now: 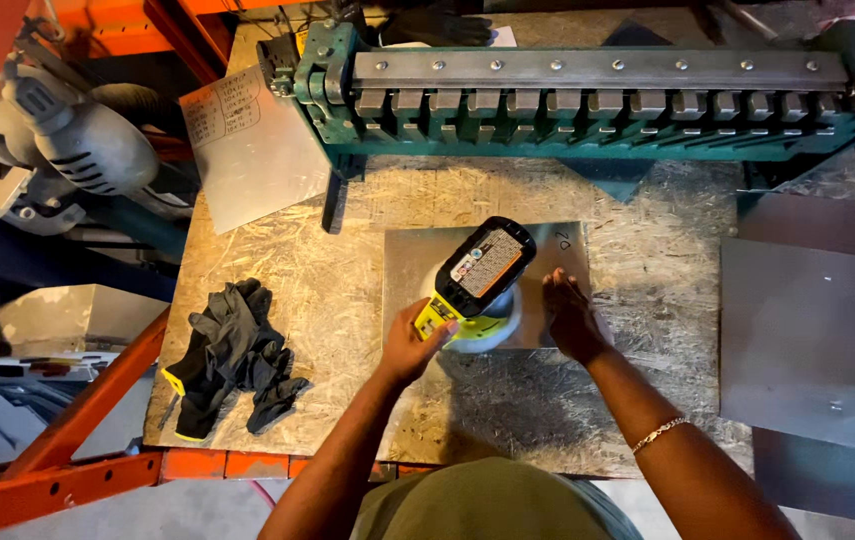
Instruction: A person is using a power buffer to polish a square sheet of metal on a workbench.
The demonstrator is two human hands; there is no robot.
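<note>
A small square metal sheet (412,262) lies flat on a chipboard worktop (337,300). A yellow and black cordless sander (479,278) rests pad-down on the sheet. My left hand (410,347) grips the sander's handle at its near end. My right hand (569,318) lies flat on the sheet's right part, fingers pointing away from me, just beside the sander's pad. A gold bracelet sits on my right wrist.
A green metal bending brake (587,95) spans the back of the worktop. Black gloves (232,355) lie at the left. A loose metal sheet (247,150) sits at back left, larger grey sheets (812,340) at right. Orange rack beams (77,420) and a grey power tool (77,135) stand left.
</note>
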